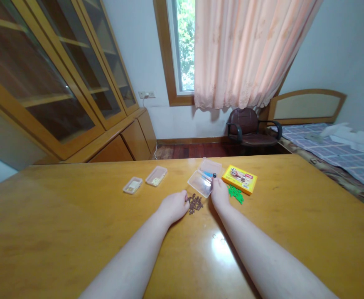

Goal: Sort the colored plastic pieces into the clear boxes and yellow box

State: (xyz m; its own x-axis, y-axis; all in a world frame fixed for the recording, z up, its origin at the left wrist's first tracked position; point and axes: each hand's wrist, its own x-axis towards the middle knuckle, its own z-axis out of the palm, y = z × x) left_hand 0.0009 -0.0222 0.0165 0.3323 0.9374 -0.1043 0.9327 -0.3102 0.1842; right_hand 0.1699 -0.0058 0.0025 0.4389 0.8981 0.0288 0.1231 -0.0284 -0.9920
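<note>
A small heap of dark brown pieces (pixel 195 204) lies on the wooden table (pixel 60 224) between my hands. My left hand (pixel 174 206) rests just left of the heap, its fingers curled at the heap's edge. My right hand (pixel 220 192) lies to the right of the heap, its fingertips touching an open clear plastic box (pixel 200 182) that holds small blue and dark parts. A pile of green pieces (pixel 235 193) sits just right of my right hand. Beyond it lies a yellow box (pixel 239 179).
Two small clear lidded boxes (pixel 132 185) (pixel 156 175) with pale contents stand to the left on the table. Past the table are a dark office chair (pixel 250 128), a bed (pixel 334 153) on the right, glass-fronted wooden cabinets (pixel 60 83) on the left, and a curtained window (pixel 185 45).
</note>
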